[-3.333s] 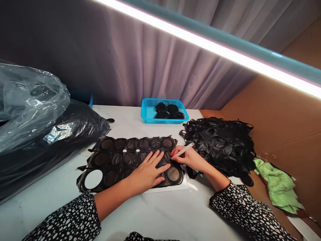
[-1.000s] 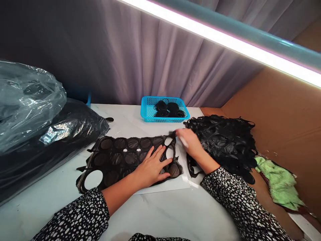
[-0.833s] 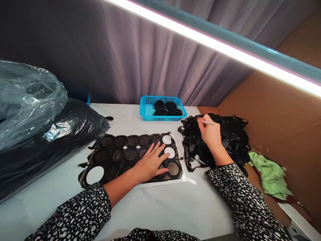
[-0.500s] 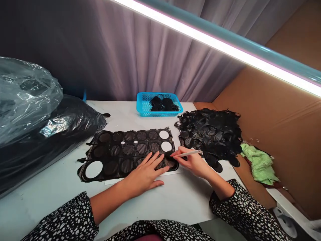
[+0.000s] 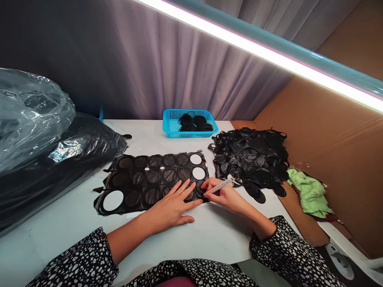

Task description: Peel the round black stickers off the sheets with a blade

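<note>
A black sheet point(image 5: 154, 176) marked with rows of round cut outlines lies flat on the white table. White shows through a few open circles, at its near left corner and along its far right side. My left hand point(image 5: 173, 205) rests on the sheet's near edge with the fingers spread, holding nothing. Close beside it, my right hand point(image 5: 226, 196) pinches a slim white pen-like tool point(image 5: 220, 185), slanting up to the right. Its fingertips touch the circle at the near right corner; the tool's tip is hidden there.
Right of the sheet is a heap of black discs and rings point(image 5: 251, 155). A blue basket point(image 5: 167, 129) with black ring bundles stands behind. Plastic-wrapped black material point(image 5: 83, 147) lies left, a green cloth point(image 5: 309, 191) right. A bright tube lamp point(image 5: 260, 48) crosses overhead.
My right hand has shifted slightly nearer to me, and the tool has turned to a steeper slant. The dark piece at its fingertips looks flatter in the corner circle. My left hand stays put.
</note>
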Available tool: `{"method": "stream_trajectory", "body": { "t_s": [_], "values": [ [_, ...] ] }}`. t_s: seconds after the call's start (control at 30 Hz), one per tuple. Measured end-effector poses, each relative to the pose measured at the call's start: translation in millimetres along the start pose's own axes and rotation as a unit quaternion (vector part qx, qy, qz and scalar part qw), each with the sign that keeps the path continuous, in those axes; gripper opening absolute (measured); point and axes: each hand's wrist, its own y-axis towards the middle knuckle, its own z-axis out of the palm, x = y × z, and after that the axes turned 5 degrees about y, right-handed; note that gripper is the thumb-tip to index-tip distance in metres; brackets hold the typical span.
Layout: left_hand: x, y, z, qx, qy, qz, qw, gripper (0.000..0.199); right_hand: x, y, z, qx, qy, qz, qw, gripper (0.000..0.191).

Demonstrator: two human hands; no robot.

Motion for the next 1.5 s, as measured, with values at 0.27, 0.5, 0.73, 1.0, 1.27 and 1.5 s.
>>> {"method": "stream_trajectory", "body": {
  "t_s": [0.27, 0.5, 0.73, 1.0, 1.27, 1.5],
  "values": [
    [-3, -1, -5.5, 0.002, -0.005, -0.016, 1.0, 0.062, -6, -12, 18, 0.003, -0.186, -0.134, 0.973, 0.009],
    [-4, 0, -4.4, -0.003, 0.007, -0.016, 1.0, 0.058, -14, 5, -26, -0.2, -0.332, -0.098, 0.917, 0.018],
    [-6, -28, -13.2, -0.015, 0.055, -0.035, 0.998, 0.071, 9, 27, -13, -0.132, -0.196, -0.084, 0.968, 0.01],
    [0, -49, -11.3, 0.006, 0.042, -0.035, 0.998, 0.066, 10, 21, 38, 0.043, -0.026, -0.059, 0.997, 0.016],
    [-1, -48, -10.2, 0.009, 0.033, -0.04, 0.999, 0.066, 12, 22, 37, 0.07, -0.045, -0.075, 0.994, 0.018],
    [-1, -50, -7.7, -0.006, 0.025, -0.038, 0.999, 0.066, 10, 21, 41, 0.063, -0.076, -0.104, 0.99, 0.019]
  ]
}}
